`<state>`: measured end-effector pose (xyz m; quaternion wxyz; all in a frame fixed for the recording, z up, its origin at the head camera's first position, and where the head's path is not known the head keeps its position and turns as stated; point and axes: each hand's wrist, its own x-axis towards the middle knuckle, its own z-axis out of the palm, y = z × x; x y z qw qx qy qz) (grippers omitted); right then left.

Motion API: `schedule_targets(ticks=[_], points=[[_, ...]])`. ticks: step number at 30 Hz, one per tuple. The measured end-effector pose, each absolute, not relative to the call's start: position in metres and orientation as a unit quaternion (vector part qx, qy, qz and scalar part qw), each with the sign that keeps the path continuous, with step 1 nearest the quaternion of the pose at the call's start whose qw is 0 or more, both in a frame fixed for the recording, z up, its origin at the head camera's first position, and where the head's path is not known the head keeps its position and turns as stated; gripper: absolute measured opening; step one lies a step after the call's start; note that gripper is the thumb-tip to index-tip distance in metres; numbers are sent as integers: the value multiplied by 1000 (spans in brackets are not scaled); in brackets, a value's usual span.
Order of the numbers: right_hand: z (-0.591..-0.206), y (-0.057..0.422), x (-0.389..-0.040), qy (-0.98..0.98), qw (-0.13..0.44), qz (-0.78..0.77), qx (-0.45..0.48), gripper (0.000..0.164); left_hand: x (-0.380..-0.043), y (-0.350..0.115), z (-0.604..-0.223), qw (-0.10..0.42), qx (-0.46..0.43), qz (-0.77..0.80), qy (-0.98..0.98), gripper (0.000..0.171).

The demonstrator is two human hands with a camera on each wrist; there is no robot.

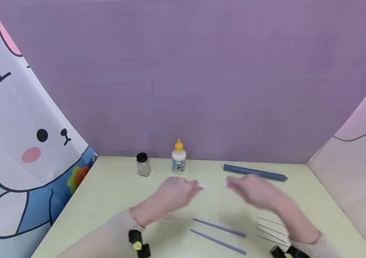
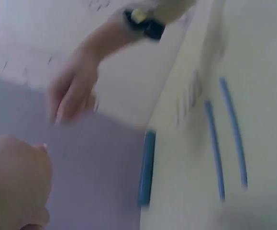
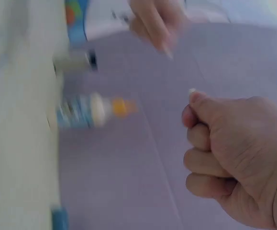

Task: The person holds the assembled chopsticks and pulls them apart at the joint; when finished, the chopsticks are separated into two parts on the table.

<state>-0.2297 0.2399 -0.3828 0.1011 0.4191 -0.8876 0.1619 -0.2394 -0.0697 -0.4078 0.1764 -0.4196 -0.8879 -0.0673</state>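
Both hands are raised over the table, apart from each other, their fingertips facing. My left hand (image 1: pixel 177 192) pinches a small white piece (image 1: pixel 203 186), blurred by motion. The fingers of my right hand (image 3: pixel 234 148) are curled, and thumb and forefinger pinch another small white piece (image 3: pixel 192 90). What kind of pieces these are is too small to tell. Below lie two blue chopstick-like rods (image 1: pixel 219 227), side by side. Several thin pale sticks (image 1: pixel 271 227) lie under the right forearm, and a few more pale sticks (image 1: pixel 165 219) are beside the left wrist, partly hidden.
At the back of the pale table (image 1: pixel 118 190) stand a small jar (image 1: pixel 143 166) with a black lid and a white bottle (image 1: pixel 179 161) with a yellow nozzle cap. A long blue case (image 1: pixel 271 175) lies behind the right hand. A purple backdrop (image 1: pixel 183 79) rises beyond the table's far edge.
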Motion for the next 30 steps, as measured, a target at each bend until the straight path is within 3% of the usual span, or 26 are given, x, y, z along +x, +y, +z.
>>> schedule_targets(ticks=[5,10,13,16,21,26,30], points=[[-377,295,-227,-899,203,135,364,33,-250,-116,-418,219,-389,-65,-892,35],[-383,315,-224,-896,199,129,375,35,-251,-132,-428,238,-425,-69,-871,38],[-390,320,-219,-898,185,145,371,30,-248,-138,-433,200,-430,-85,-876,32],[-397,325,-214,-902,168,169,359,29,-244,-145,-437,124,-414,-116,-894,23],[-415,336,-207,-896,136,202,370,36,-237,-159,-446,12,-397,-149,-906,22],[-437,345,-199,-887,125,208,393,47,-230,-168,-456,-13,-428,-151,-891,19],[-452,351,-193,-878,92,234,407,41,-225,-174,-464,-3,-453,-137,-881,15]])
